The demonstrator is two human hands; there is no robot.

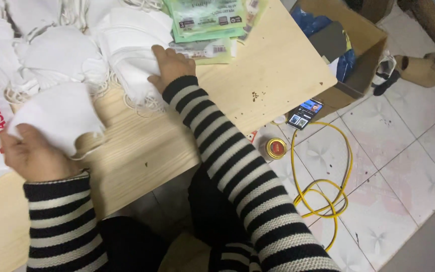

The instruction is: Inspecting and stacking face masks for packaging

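Left hand (33,156) half behind mask (59,118)

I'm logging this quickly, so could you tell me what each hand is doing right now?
Left hand: closed on a folded white mask.
Right hand: fingers resting on the mask stack; grip cannot be told.

White masks (59,113), black-and-white striped sleeves (227,151), a pale wood table (268,75), a yellow cable (328,201).
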